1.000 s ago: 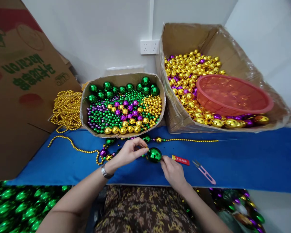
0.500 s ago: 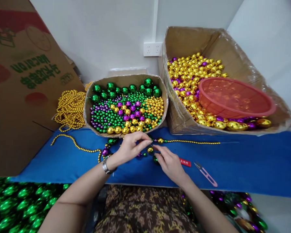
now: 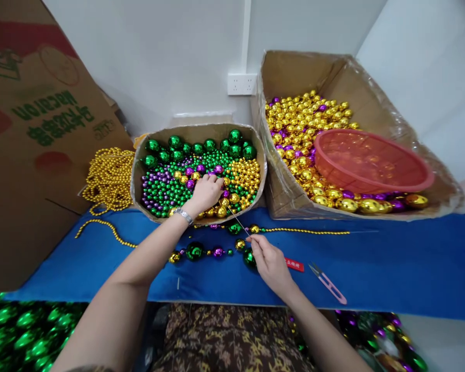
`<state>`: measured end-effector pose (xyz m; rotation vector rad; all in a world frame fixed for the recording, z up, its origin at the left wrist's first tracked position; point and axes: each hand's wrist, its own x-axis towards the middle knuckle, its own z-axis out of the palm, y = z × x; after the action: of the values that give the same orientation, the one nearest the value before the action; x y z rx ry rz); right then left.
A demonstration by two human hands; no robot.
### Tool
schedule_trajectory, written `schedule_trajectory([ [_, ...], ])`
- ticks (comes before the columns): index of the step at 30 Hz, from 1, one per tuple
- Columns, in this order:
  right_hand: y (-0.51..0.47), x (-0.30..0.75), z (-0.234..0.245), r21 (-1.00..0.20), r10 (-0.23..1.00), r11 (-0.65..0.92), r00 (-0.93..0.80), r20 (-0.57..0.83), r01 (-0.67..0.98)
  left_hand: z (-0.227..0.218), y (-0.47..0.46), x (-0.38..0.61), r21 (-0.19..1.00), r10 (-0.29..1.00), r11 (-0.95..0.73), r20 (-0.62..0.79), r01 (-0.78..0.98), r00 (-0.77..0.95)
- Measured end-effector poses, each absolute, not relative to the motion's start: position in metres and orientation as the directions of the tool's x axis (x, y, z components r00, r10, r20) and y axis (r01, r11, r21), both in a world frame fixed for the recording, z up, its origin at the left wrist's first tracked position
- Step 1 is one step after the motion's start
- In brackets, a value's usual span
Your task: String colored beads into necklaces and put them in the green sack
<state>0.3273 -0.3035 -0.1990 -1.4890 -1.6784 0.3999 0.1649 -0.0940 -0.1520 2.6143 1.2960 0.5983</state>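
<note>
Blue worktop (image 3: 391, 258) sat against a white wall w/ two cardboard boxes along its back edge. Left hand (image 3: 205, 192) was down in the small box (image 3: 137, 170) of mixed beads, fingers curled on the gold and purple ones; prob. pinching one, hard to tell. Right hand (image 3: 269, 261) pinched a thin needle (image 3: 238, 223) near the front edge, beside the bead strand (image 3: 213, 251). Snips (image 3: 327, 281) lay right of it.
</note>
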Motion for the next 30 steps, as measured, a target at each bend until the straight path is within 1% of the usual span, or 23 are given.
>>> schedule_trajectory([
  [1,-0.304,0.328,-0.199,-0.712,0.927,0.246,0.055,0.371,0.657,-0.151,-0.099,0.162,0.402,0.784,-0.620,0.306,0.674,0.540],
  [3,-0.304,0.330,-0.199,-0.711,0.919,0.265,0.053,0.390,0.651,-0.148,-0.113,0.153,0.650,0.789,-0.584,0.315,0.485,0.528],
  [4,-0.305,0.330,-0.199,-0.705,0.912,0.281,0.048,0.407,0.651,-0.146,-0.122,0.148,0.774,0.801,-0.518,0.290,0.364,0.524],
  [5,-0.305,0.331,-0.200,-0.695,0.903,0.298,0.042,0.427,0.654,-0.144,-0.131,0.144,0.871,0.816,-0.425,0.251,0.246,0.521],
  [6,-0.305,0.331,-0.200,-0.683,0.894,0.314,0.037,0.447,0.659,-0.143,-0.141,0.140,0.937,0.833,-0.320,0.207,0.140,0.514],
  [7,-0.305,0.332,-0.201,-0.670,0.885,0.326,0.034,0.465,0.667,-0.143,-0.150,0.136,0.974,0.851,-0.221,0.166,0.053,0.499],
  [9,-0.306,0.331,-0.202,-0.639,0.873,0.340,0.021,0.488,0.690,-0.144,-0.165,0.132,0.994,0.885,-0.087,0.110,-0.071,0.453],
  [12,-0.308,0.330,-0.204,-0.591,0.862,0.354,-0.008,0.506,0.725,-0.150,-0.177,0.129,0.987,0.914,-0.014,0.078,-0.163,0.398],
  [19,-0.311,0.331,-0.204,-0.547,0.861,0.353,-0.036,0.507,0.759,-0.155,-0.182,0.126,0.986,0.919,-0.049,0.107,-0.160,0.379],
  [25,-0.311,0.332,-0.205,-0.504,0.851,0.362,-0.056,0.523,0.784,-0.155,-0.183,0.121,0.989,0.921,-0.088,0.128,-0.122,0.367],
  [30,-0.311,0.333,-0.205,-0.505,0.850,0.369,-0.063,0.523,0.780,-0.156,-0.182,0.118,0.988,0.920,-0.099,0.136,-0.117,0.368],
])
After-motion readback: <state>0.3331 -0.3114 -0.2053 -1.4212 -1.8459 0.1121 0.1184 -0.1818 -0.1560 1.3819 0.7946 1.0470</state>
